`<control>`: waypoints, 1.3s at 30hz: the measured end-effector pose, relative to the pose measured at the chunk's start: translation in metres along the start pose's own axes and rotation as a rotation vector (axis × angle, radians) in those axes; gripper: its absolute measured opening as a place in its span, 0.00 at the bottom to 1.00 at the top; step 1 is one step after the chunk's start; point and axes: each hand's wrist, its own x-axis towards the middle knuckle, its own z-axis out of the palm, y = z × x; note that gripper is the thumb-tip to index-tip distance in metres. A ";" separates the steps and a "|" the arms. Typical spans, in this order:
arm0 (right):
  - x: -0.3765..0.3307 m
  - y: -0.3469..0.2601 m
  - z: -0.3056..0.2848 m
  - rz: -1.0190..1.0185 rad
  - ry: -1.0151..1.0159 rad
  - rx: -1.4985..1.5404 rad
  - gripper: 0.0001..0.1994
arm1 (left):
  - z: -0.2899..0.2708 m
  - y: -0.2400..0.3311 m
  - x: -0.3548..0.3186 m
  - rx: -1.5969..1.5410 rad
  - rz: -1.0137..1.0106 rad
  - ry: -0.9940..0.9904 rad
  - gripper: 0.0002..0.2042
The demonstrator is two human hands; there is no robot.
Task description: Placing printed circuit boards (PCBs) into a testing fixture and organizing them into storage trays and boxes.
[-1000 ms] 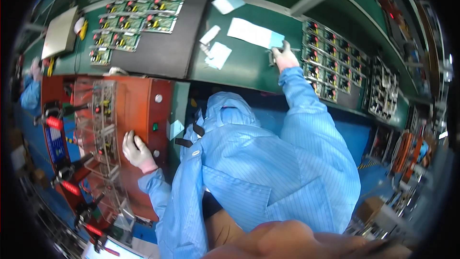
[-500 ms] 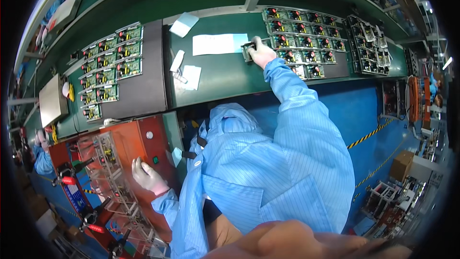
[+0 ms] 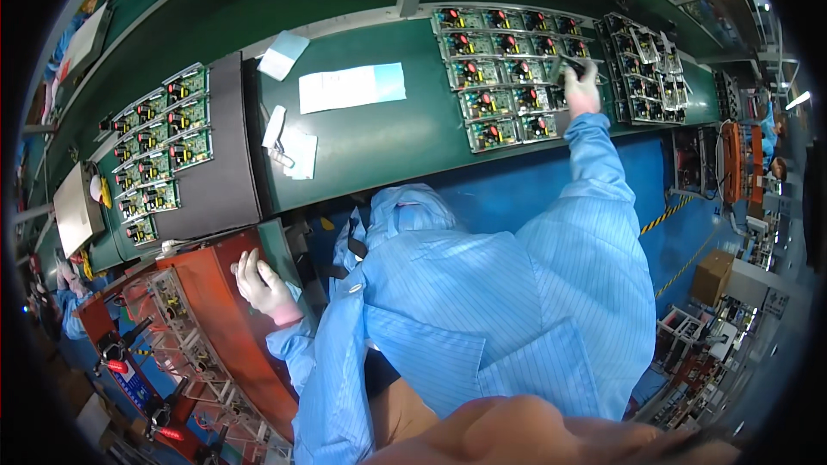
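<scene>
A long green workbench (image 3: 379, 133) is seen from above, curved by the lens, with a blue floor (image 3: 534, 185) along its near edge. The right hand (image 3: 582, 93), gloved in white, is stretched out to the right part of the bench and is closed around a small dark part (image 3: 568, 65), held just over a block of green circuit boards (image 3: 504, 69) laid in rows. A further stack of boards (image 3: 642, 65) is set beside these, toward the right end. The left hand (image 3: 263, 287), also gloved, is laid flat and relaxed on the top edge of an orange-red test rig (image 3: 207, 336) at the near left. A white paper sheet (image 3: 351, 87) lies mid-bench, and more boards (image 3: 164, 146) rest on a grey mat (image 3: 228, 155) at the left end. Shelving and a cardboard box (image 3: 711, 277) are seen at the room's right side.
</scene>
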 end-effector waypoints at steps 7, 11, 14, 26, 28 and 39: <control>0.003 0.127 -0.020 -0.017 -0.061 -0.064 0.28 | -0.003 0.033 -0.030 -0.053 -0.008 0.009 0.11; 0.002 0.184 -0.011 -0.008 -0.239 -0.207 0.31 | 0.001 0.055 -0.066 -0.047 -0.050 0.015 0.10; 0.005 0.159 -0.010 0.018 -0.345 -0.269 0.30 | 0.003 0.075 -0.107 -0.059 -0.079 -0.020 0.11; 0.038 0.184 0.054 -0.059 -0.379 -0.211 0.30 | -0.006 0.127 -0.223 -0.109 -0.286 -0.032 0.11; 0.040 0.185 0.053 -0.131 -0.366 -0.302 0.33 | -0.005 0.131 -0.236 -0.124 -0.322 -0.026 0.11; 0.022 0.102 0.013 -0.144 -0.364 -0.301 0.28 | -0.011 0.122 -0.280 -0.109 -0.439 0.220 0.09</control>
